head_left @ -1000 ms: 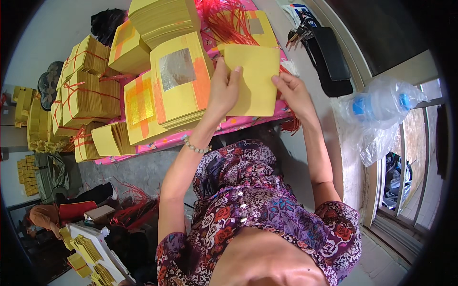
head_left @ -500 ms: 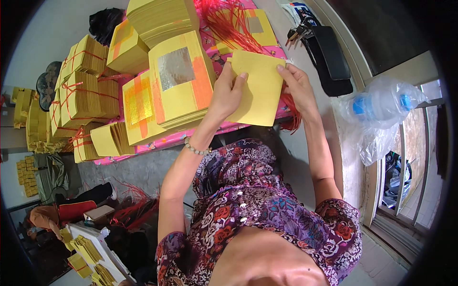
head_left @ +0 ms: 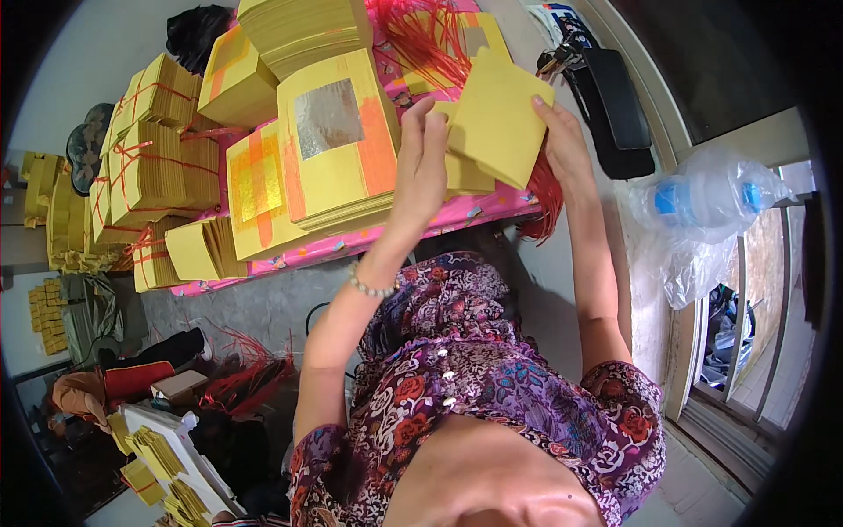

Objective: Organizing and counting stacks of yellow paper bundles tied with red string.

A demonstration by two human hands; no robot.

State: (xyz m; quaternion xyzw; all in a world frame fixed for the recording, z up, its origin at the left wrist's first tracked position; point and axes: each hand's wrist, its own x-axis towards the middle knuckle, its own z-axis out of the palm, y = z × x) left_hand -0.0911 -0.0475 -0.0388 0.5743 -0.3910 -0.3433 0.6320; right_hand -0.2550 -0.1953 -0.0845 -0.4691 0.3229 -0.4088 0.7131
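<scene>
My right hand (head_left: pixel 566 147) grips the right edge of a thin sheaf of yellow paper (head_left: pixel 499 114), thumb on top. The sheaf is raised and tilted above the table's near edge. My left hand (head_left: pixel 421 167) is just left of it, fingers stretched out and holding nothing. Under the sheaf, part of another yellow paper piece (head_left: pixel 468 176) shows. Left of my left hand stands a thick stack of yellow paper (head_left: pixel 329 189) with a silver square and orange bands on top. Beside that lies a lower stack with a gold square (head_left: pixel 260 189).
Bundles tied with red string (head_left: pixel 158 189) are piled at the table's left. Red strands (head_left: pixel 421 39) lie at the back on the pink tablecloth (head_left: pixel 413 230). A black phone (head_left: pixel 615 97) and keys (head_left: pixel 562 57) rest on the right ledge, near bagged plastic bottles (head_left: pixel 702 198). Another person (head_left: pixel 83 395) is at lower left.
The sheaf has turned and shifted up and to the right in my right hand. My left hand has let go of its left side, and its fingers have straightened.
</scene>
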